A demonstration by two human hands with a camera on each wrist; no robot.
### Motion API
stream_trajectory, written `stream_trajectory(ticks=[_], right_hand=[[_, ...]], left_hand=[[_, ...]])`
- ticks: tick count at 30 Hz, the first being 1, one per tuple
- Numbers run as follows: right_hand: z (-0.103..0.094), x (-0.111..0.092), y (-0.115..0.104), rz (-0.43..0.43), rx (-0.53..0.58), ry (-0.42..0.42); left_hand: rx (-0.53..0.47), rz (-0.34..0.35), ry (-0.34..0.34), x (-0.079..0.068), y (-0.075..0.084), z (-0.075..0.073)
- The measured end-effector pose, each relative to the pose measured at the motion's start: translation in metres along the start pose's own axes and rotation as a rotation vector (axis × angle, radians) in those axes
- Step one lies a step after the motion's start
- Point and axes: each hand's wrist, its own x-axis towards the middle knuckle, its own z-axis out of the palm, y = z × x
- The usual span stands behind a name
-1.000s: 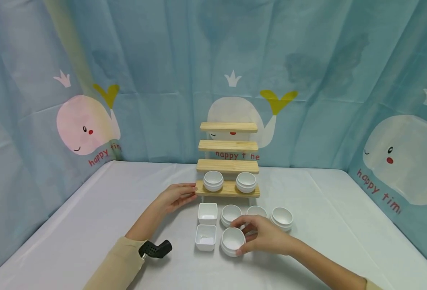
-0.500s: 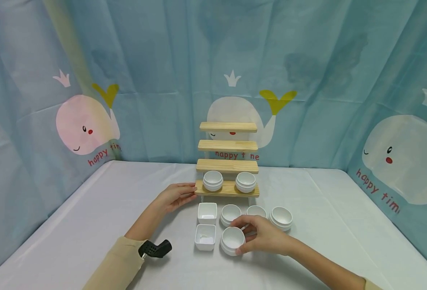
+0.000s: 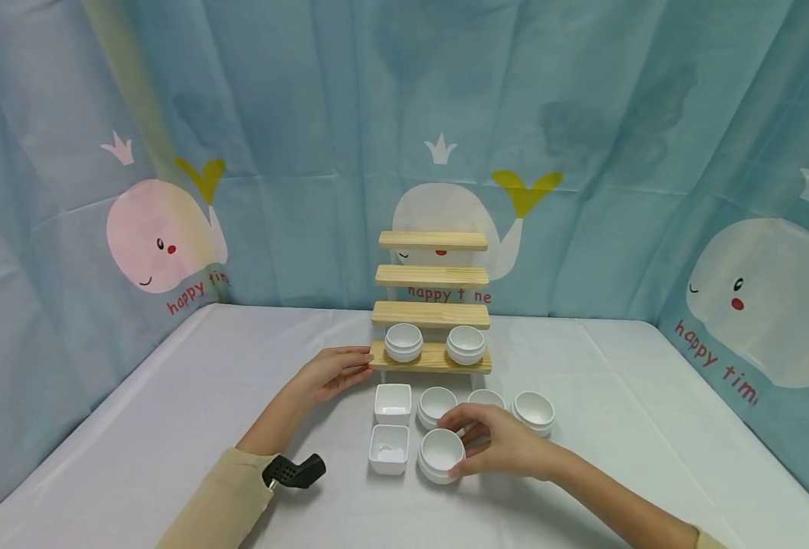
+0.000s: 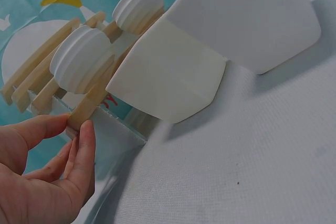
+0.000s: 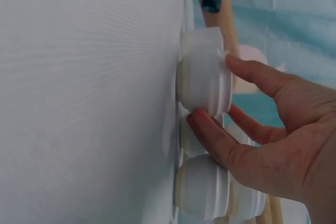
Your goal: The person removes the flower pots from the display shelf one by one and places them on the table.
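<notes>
My left hand (image 3: pixel 332 374) pinches the left end of the lowest board (image 4: pixel 89 100) of a wooden tiered shelf, thumb above and fingers below. On that board stand two round white bowls, a left one (image 3: pixel 403 343) and a right one (image 3: pixel 466 345). With thumb and fingertips, my right hand (image 3: pixel 503 446) holds the sides of the nearest round white bowl (image 3: pixel 438 476), which is upright at the tabletop. Behind it, a row of similar bowls includes a left one (image 3: pixel 437 408), a middle one (image 3: pixel 486 399) partly hidden by my hand, and a right one (image 3: pixel 534 412).
Left of the bowl in my right hand stand two square white bowls, a front one (image 3: pixel 389 450) and a back one (image 3: pixel 393 404). The shelf's upper boards (image 3: pixel 431 314) carry nothing. A white cloth (image 3: pixel 624 412) covers the table, and a blue whale-print curtain (image 3: pixel 294 191) hangs behind.
</notes>
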Motion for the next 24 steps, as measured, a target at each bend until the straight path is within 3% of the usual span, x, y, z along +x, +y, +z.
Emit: stream_trajectory(ticks=[24], right_hand=[[-0.016,-0.002,-0.01,-0.038,-0.008,0.037]], left_hand=[[-0.006,0.007,0.004,0.0,0.001,0.001]])
